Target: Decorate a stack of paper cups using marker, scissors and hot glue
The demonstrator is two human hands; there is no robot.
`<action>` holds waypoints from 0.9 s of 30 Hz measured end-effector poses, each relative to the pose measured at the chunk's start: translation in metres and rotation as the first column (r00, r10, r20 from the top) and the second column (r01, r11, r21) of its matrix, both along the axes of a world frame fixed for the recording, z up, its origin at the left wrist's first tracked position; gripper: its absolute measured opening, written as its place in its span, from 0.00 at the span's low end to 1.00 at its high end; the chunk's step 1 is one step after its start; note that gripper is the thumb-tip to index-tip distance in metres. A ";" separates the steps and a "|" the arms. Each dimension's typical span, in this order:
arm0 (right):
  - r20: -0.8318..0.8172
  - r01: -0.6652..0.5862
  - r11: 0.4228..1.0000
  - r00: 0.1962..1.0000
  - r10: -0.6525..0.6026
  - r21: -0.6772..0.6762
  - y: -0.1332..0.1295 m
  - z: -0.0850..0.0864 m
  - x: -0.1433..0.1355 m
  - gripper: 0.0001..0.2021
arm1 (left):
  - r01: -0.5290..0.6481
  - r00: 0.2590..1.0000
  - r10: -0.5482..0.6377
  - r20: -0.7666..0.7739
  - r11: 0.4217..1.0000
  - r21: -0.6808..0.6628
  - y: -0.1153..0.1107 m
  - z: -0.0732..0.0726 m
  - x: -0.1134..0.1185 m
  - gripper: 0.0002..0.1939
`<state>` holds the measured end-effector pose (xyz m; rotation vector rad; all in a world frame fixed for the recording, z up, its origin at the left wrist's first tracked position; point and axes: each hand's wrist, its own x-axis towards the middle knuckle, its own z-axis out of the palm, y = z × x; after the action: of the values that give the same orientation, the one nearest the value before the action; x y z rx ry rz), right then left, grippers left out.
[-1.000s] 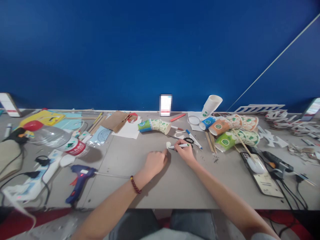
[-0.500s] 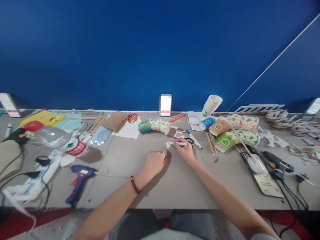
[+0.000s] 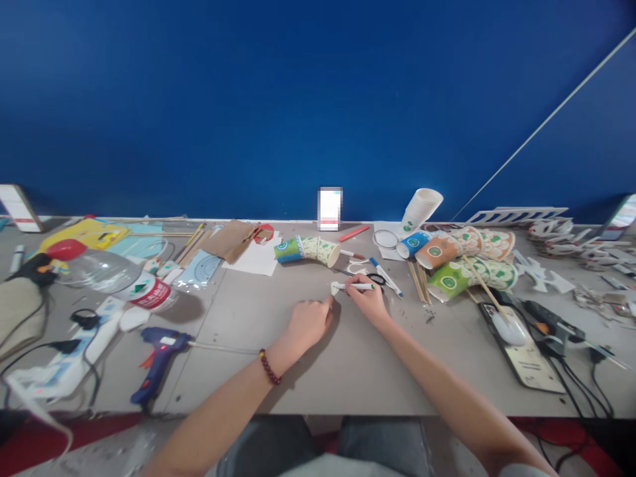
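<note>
At the middle of the table a small white paper piece (image 3: 334, 289) lies flat, with greenish lines on it. My left hand (image 3: 311, 321) comes from the left, its fingers curled and the index fingertip pressing the piece's lower edge. A white marker pen (image 3: 362, 287) with a green end is pinched in my right hand (image 3: 368, 298), its tip on the paper piece. Just beyond my right hand lie scissors with black handles (image 3: 377, 279) and a blue-capped marker (image 3: 386, 277). Joined paper cups (image 3: 308, 250) lie on their side behind the paper piece.
On the left are a blue glue gun (image 3: 161, 361), a plastic bottle (image 3: 112, 273) and a power strip (image 3: 82, 354). More joined cups (image 3: 447, 248), a second glue gun (image 3: 551, 321) and a white mouse (image 3: 509, 329) lie right. A phone (image 3: 329, 209) stands against the blue wall.
The marker tip has shifted slightly on the paper piece, which appears to bear more green marking. Both hands otherwise stay in place.
</note>
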<state>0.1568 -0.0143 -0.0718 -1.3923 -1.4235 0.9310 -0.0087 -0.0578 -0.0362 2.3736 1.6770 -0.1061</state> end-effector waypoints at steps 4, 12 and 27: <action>-0.044 -0.011 0.999 0.999 0.010 -0.037 0.000 0.000 0.000 0.04 | 0.001 1.000 -0.001 0.005 1.000 -0.001 0.000 0.000 0.000 0.17; -0.029 -0.035 0.999 0.999 0.034 -0.025 0.000 0.000 0.001 0.04 | 0.015 1.000 -0.016 0.006 1.000 0.024 0.000 -0.003 -0.001 0.16; -0.053 -0.006 0.999 0.999 0.004 -0.047 0.002 -0.003 0.000 0.04 | 0.008 1.000 -0.009 0.007 0.999 0.044 0.000 -0.005 -0.001 0.16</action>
<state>0.1568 -0.0127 -0.0751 -1.3894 -1.3743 1.0035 -0.0102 -0.0580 -0.0411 2.4103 1.6833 -0.0624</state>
